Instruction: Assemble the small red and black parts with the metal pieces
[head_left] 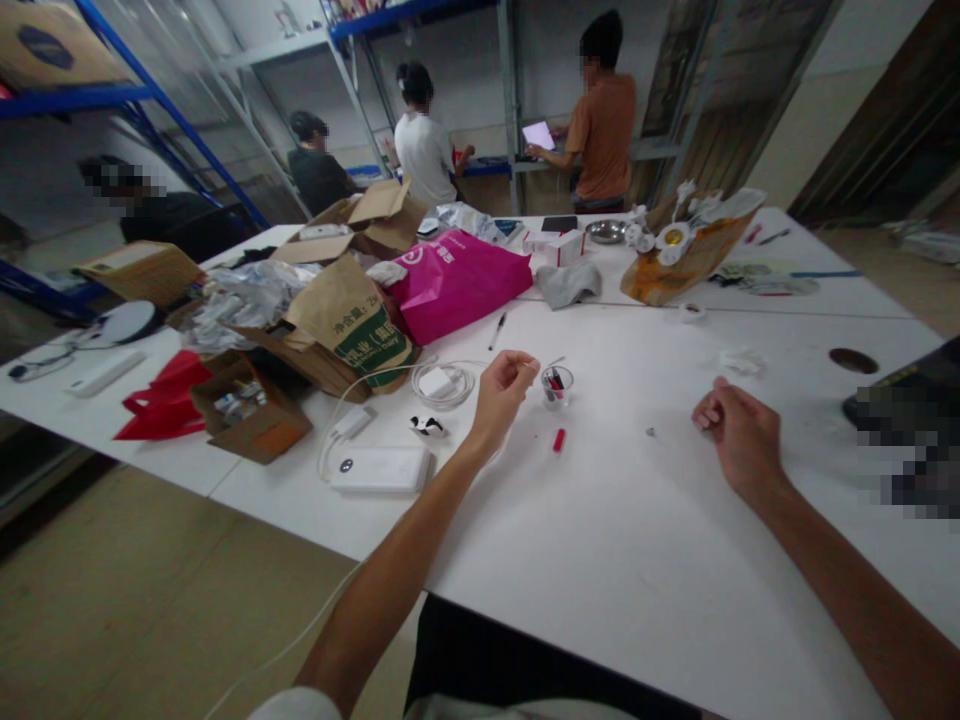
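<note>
My left hand (pixel 504 395) is raised over the table, thumb and fingertips pinched together just left of a small clear cup (pixel 568 396). Something thin and pale seems to be at the fingertips, too small to name. Dark and red pieces stand in the cup. In front of it lies a short red piece (pixel 559 440), and farther right a tiny grey bit (pixel 650 432). My right hand (pixel 746 440) is at the right with its fingers curled in; whatever is in them, if anything, is hidden.
Left of my left arm lie a white power bank (pixel 382 470), a coiled white cable (pixel 442 385) and a black-and-white figure (pixel 427 427). Behind stand a magenta bag (pixel 465 285), a brown paper bag (pixel 349 320) and cardboard boxes. Several people are at the far side.
</note>
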